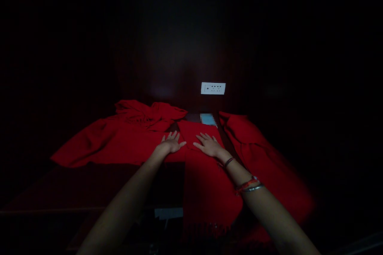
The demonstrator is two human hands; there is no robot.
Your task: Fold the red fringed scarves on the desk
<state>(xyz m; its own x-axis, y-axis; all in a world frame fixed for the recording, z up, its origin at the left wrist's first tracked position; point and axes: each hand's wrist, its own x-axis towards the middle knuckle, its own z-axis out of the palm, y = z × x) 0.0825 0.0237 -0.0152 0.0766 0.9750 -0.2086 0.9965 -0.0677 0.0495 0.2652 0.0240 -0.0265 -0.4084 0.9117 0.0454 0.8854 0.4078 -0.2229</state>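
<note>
A red fringed scarf (209, 183) lies lengthwise in front of me, its tasselled end hanging over the table's front edge. Both hands press on red cloth with fingers spread. My left hand (172, 143) rests flat where a second red cloth (119, 143), stretched out to the left, meets the scarf. Flat on the upper part of the scarf is my right hand (208, 145), with bracelets on that wrist and forearm. Neither hand grips anything.
A crumpled red cloth with fringe (149, 113) lies at the back left. Another red cloth (254, 143) runs down the right side. Behind the scarf is a small light-blue item (207, 119), blurred out. A white socket panel (213, 88) is on the dark back wall.
</note>
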